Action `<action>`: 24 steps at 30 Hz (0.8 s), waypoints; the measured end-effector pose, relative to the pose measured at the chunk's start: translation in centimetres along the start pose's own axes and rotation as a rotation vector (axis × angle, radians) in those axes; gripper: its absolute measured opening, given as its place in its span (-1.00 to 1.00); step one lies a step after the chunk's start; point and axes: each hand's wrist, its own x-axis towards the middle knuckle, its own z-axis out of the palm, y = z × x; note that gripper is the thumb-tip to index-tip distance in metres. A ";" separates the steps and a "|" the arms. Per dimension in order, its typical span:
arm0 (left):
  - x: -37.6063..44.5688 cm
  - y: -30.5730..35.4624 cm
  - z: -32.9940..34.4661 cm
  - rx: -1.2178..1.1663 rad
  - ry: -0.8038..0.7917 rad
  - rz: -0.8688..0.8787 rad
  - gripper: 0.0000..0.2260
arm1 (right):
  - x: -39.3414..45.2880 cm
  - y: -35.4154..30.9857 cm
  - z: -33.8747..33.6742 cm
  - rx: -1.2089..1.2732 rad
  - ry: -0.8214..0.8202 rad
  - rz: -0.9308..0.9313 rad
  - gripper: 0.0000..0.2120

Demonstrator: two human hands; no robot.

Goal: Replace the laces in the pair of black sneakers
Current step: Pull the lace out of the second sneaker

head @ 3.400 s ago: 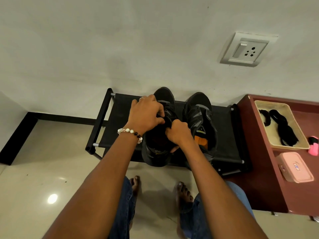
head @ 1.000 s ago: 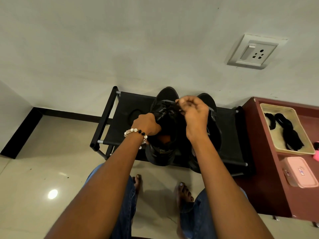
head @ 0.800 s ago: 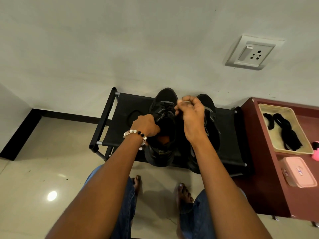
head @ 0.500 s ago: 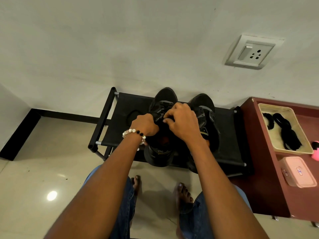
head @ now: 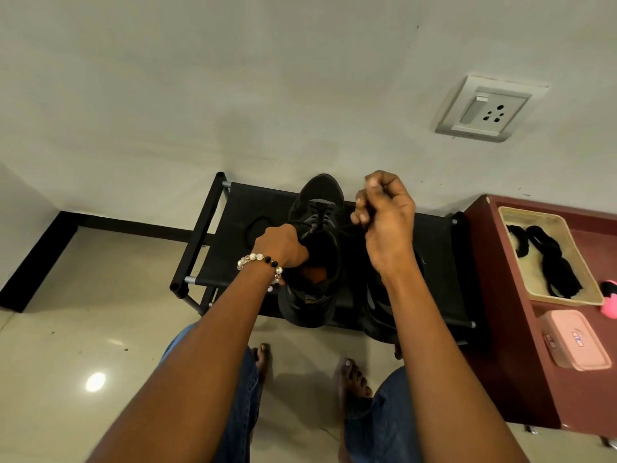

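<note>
Steadying the left black mesh sneaker by its collar on the black fabric shoe rack, the left hand grips; the raised right hand pinches its thin black lace taut, likely to draw it out.

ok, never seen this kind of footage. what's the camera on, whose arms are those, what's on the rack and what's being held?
There is no robot here. One wide-angle camera sits on a person's head, looking forward and down, so the two arms are their own. A low black rack stands against the wall with two black sneakers on it. The left hand grips the collar of the left sneaker to steady it. The right hand is raised above the right sneaker, which it mostly hides, its fingers pinching a thin black lace. Beside the rack, a maroon cabinet carries a beige tray of black laces and a pink box.
</note>
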 end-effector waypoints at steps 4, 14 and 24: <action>0.1 0.0 0.1 0.025 0.017 0.004 -0.77 | 0.2 1.8 -0.5 -1.039 -0.227 -0.120 -0.84; 0.0 0.1 0.0 0.062 0.034 0.009 -0.79 | -0.6 2.3 0.5 -1.116 -0.213 -0.134 -0.90; 0.0 0.1 0.0 0.057 0.023 0.019 -0.78 | 0.0 0.3 0.1 0.084 0.071 0.061 -0.86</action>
